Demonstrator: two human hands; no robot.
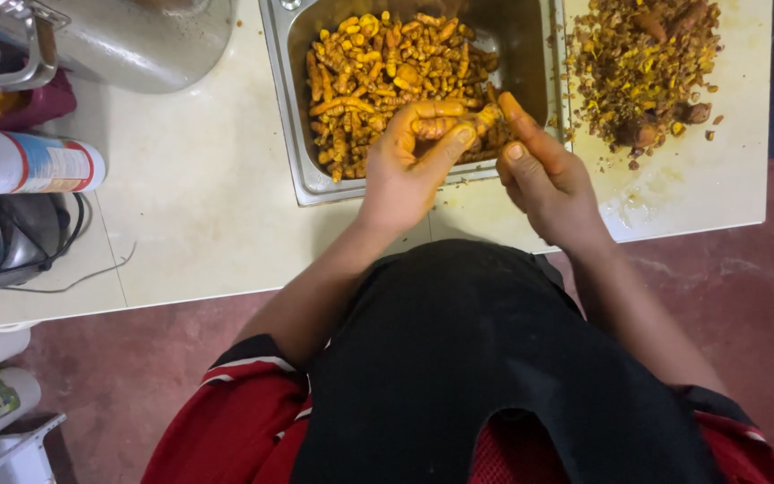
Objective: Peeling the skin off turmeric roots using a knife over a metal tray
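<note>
Head view: worn camera, looks steeply down, close over counter (199, 206) edge.
Far: metal tray (302, 134).

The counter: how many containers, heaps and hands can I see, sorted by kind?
Metal tray of peeled yellow roots: 1
Heap of peelings: 1
Root piece being held: 1
Large metal pot: 1
White spray can lying down: 1
Hands, left hand and right hand: 2
Total: 7

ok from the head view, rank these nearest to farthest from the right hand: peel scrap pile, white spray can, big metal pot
1. Peel scrap pile: just beyond the right hand, on the counter's right.
2. Big metal pot: far corner, left of the sink.
3. White spray can: lying at the left edge.
</note>
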